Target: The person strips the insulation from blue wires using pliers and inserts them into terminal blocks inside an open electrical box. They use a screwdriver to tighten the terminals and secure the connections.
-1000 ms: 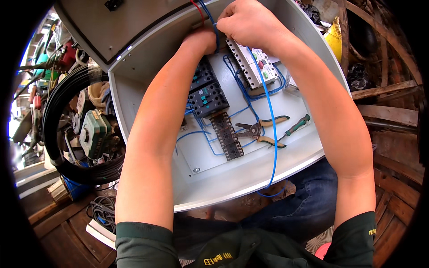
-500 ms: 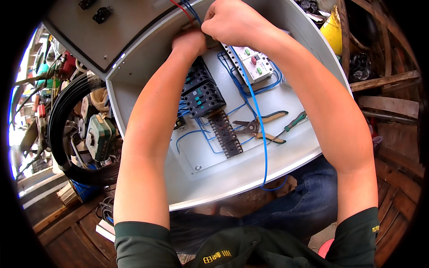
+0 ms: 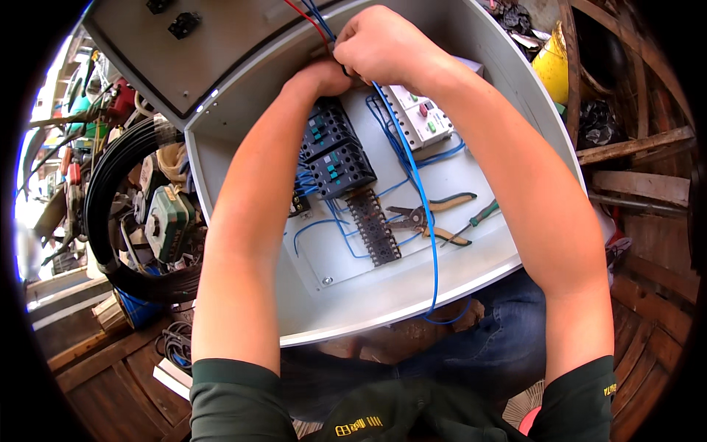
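At the far side of a grey metal enclosure (image 3: 243, 118), both hands meet around a run of blue wires (image 3: 317, 16) and a red wire (image 3: 300, 16). My right hand (image 3: 387, 46) is closed, its fingers pinched where the blue wires pass. From beneath it a long blue wire (image 3: 425, 199) trails over the near rim. My left hand (image 3: 324, 78) is beside it, lower, fingertips hidden. A small dark loop shows between the hands. Below them sit black contactors (image 3: 340, 168), a white breaker unit (image 3: 418, 121) and a black relay socket strip (image 3: 373, 228).
Wire strippers (image 3: 420, 219) and a green-handled screwdriver (image 3: 482, 214) lie inside the enclosure. Its open door (image 3: 213, 55) stands at the far left. A black cable coil (image 3: 99, 199) and clutter are left; a yellow container (image 3: 551, 66) and wooden beams (image 3: 633, 146) are right.
My right hand has come slightly lower, and my left hand has shifted a little right, closer to it. The view has moved slightly; tools and components stay in place.
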{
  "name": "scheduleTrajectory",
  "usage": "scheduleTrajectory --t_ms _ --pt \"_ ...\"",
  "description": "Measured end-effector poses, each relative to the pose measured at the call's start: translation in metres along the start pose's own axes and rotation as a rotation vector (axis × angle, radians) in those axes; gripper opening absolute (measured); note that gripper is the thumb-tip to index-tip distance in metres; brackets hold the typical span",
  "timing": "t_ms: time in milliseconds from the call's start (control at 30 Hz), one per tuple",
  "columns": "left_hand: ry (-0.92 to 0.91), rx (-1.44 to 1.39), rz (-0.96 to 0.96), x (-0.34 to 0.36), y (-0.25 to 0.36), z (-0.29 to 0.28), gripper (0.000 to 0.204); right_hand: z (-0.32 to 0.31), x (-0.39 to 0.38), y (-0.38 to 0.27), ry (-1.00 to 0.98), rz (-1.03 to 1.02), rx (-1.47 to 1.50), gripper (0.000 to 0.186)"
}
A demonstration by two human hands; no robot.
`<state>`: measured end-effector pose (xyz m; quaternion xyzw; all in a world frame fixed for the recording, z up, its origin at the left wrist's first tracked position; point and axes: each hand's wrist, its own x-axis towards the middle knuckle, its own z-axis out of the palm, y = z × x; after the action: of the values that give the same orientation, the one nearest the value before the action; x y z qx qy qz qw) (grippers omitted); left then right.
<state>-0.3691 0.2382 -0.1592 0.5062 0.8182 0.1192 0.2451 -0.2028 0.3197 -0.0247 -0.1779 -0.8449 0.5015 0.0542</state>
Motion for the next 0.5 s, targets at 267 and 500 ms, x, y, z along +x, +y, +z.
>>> scheduleTrajectory --t_ms 267,500 --pt "0.043 0.122 -0.223 0.01 -0.05 0.018 0.04 -0.007 -0.02 -0.041 -0.019 -0.014 0.697 0.033" --pt "0.01 0.162 -0.323 -0.01 0.004 -0.003 0.038 -0.02 0.0 -0.024 0.107 -0.449 0.248 0.036"
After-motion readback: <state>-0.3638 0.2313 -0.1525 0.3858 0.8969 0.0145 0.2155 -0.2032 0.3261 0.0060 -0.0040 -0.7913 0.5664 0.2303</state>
